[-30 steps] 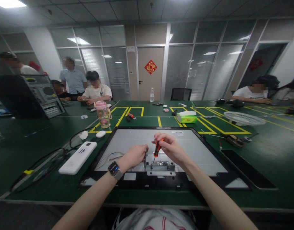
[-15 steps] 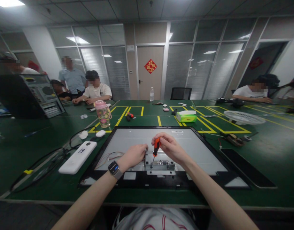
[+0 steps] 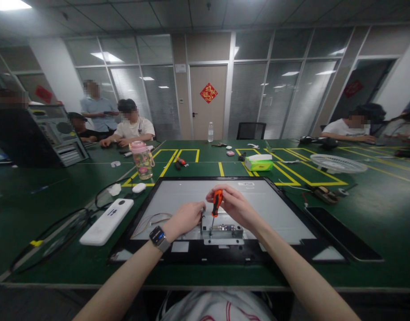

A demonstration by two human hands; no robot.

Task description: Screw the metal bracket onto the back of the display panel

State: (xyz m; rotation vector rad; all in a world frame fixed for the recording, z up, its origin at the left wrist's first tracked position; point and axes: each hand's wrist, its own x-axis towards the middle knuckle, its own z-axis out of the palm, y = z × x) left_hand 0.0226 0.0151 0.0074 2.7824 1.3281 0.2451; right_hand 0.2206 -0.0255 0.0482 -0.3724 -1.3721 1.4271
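A monitor panel [image 3: 278,209] lies face down on the green table [image 3: 375,209], its grey metal back up inside a black frame. My right hand [image 3: 233,206] is closed round the orange handle of a small screwdriver [image 3: 215,207], held upright with its tip on a small metal bracket [image 3: 221,231] at the panel's near edge. My left hand [image 3: 186,217], a smartwatch on its wrist, is closed and rests on the panel against the bracket's left side. Thin wires [image 3: 151,219] run across the panel to the left of it.
A white flat cover [image 3: 106,215] and black cables [image 3: 58,232] lie to the left. A pink-lidded bottle [image 3: 142,159], a tissue box [image 3: 259,163], a white fan grille [image 3: 338,163] and a computer case [image 3: 41,136] stand farther back. Several people sit around the table.
My right hand with the screwdriver has lifted slightly and turned the handle; the left hand stays by the bracket. The view has shifted a little.
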